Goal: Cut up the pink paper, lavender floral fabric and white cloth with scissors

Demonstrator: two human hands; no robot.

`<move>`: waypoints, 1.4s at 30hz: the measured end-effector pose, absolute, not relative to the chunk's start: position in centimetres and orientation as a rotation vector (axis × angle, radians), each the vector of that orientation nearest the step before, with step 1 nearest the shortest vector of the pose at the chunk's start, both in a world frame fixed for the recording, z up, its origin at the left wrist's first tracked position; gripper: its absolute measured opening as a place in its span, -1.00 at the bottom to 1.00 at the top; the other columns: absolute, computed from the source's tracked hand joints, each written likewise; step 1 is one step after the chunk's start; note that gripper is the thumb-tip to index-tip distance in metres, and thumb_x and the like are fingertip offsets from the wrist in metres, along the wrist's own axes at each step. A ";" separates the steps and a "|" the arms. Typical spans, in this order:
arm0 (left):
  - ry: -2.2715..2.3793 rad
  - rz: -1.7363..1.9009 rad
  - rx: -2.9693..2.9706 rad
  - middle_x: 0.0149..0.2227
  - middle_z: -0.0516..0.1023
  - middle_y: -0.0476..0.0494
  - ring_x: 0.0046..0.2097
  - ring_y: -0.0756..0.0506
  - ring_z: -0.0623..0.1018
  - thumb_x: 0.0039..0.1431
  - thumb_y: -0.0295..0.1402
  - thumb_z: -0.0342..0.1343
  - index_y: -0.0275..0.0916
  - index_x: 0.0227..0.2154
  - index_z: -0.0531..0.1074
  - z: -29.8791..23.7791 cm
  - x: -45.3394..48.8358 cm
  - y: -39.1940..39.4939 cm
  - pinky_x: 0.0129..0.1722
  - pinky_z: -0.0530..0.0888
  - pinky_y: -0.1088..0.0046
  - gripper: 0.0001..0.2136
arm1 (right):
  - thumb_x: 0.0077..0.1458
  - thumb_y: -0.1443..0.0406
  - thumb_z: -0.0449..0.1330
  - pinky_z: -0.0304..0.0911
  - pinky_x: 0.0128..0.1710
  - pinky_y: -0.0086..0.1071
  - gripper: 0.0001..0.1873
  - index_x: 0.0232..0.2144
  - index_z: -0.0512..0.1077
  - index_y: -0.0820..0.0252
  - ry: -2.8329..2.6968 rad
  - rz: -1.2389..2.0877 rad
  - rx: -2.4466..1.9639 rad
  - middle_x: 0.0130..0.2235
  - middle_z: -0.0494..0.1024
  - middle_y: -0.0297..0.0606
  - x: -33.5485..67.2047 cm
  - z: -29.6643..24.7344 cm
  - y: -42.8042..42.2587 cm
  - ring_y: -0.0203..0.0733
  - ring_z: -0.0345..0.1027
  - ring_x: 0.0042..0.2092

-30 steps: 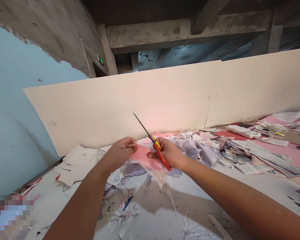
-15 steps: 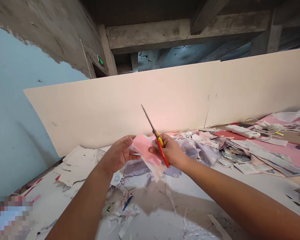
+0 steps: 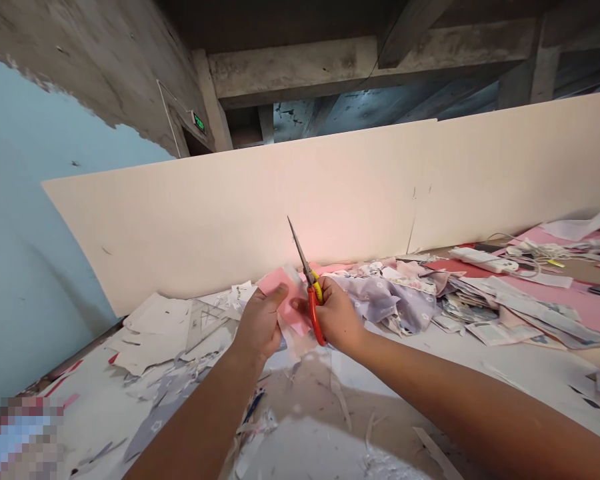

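My left hand [image 3: 260, 323] pinches a pink piece of paper [image 3: 287, 297] with a pale sheet behind it, held up above the table. My right hand [image 3: 337, 313] grips red-and-yellow-handled scissors [image 3: 307, 283], whose closed blades point up and slightly left, and its fingers also touch the right edge of the pink paper. Both hands meet over a littered white table [image 3: 430, 373].
A long beige board [image 3: 330, 193] stands upright behind the table. Patterned lilac fabric [image 3: 380, 297] and paper cuttings lie to the right, with a white power strip [image 3: 485, 260] and cables further right. White sheets [image 3: 155, 327] and scraps lie at the left.
My left hand has shifted right and turned so the pink paper stands more upright. The scissors have swung closer to vertical. The camera has tilted slightly.
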State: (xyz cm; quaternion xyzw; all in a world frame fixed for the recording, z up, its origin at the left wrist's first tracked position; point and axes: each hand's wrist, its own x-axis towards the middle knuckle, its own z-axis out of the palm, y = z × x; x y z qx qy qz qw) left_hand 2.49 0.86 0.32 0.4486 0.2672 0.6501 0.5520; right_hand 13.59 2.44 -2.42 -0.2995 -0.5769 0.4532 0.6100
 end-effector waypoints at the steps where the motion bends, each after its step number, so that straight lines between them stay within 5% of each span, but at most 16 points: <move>1: 0.663 1.546 1.049 -0.44 0.52 -0.05 -0.36 -0.07 0.51 -0.19 -0.34 0.23 -0.29 -0.40 0.39 0.3 2.5 0.8 -0.34 0.41 0.39 -0.76 | -0.30 0.22 0.30 0.00 -0.60 -0.51 -0.59 -0.50 0.11 0.15 -1.327 1.052 -0.695 -0.59 0.11 -0.52 13.5 -2.4 2.3 -0.44 -0.05 -0.58; 18: 0.652 1.403 1.226 -0.42 0.52 -0.13 -0.50 -0.01 0.47 -0.10 -0.36 0.16 -0.32 -0.29 0.40 1.3 1.7 0.3 -0.46 0.41 0.41 -0.75 | -0.37 0.23 0.34 0.07 -0.53 -0.49 -0.51 -0.43 0.13 0.17 -1.358 1.150 -0.665 -0.53 0.17 -0.50 13.9 -2.2 2.4 -0.41 0.06 -0.52; 26: 0.638 1.409 1.268 -0.40 0.52 -0.12 -0.41 -0.06 0.49 -0.07 -0.34 0.15 -0.30 -0.33 0.41 1.1 1.9 0.2 -0.43 0.41 0.40 -0.78 | -0.42 0.22 0.37 0.10 -0.50 -0.47 -0.46 -0.41 0.13 0.17 -1.360 1.136 -0.679 -0.53 0.16 -0.49 13.9 -2.5 2.4 -0.39 0.06 -0.50; 32: 0.723 1.496 1.317 -0.42 0.51 -0.12 -0.39 -0.07 0.49 -0.09 -0.25 0.16 -0.30 -0.27 0.37 1.2 1.1 0.6 -0.41 0.40 0.41 -0.69 | -0.23 0.09 0.26 -0.03 -0.59 -0.50 -0.59 -0.49 0.14 0.18 -1.398 1.086 -0.690 -0.58 0.12 -0.50 14.2 -1.8 1.9 -0.43 -0.01 -0.56; 36: 0.822 1.621 1.352 -0.52 0.46 -0.03 -0.48 -0.01 0.45 -0.13 -0.20 0.18 -0.28 -0.31 0.37 2.0 -0.8 1.0 -0.46 0.37 0.47 -0.68 | -0.12 0.02 0.15 0.06 -0.54 -0.46 -0.63 -0.48 0.23 0.20 -1.537 1.066 -0.710 -0.56 0.23 -0.43 14.7 -1.1 1.8 -0.38 0.11 -0.54; 42: 0.811 1.776 1.343 -0.50 0.48 0.00 -0.42 -0.01 0.46 -0.18 -0.21 0.21 -0.25 -0.38 0.39 3.2 -3.0 1.5 -0.41 0.38 0.48 -0.71 | -0.18 0.16 0.23 0.11 -0.48 -0.44 -0.62 -0.37 0.18 0.19 -1.588 1.241 -0.682 -0.49 0.27 -0.42 14.4 -1.9 2.7 -0.35 0.18 -0.46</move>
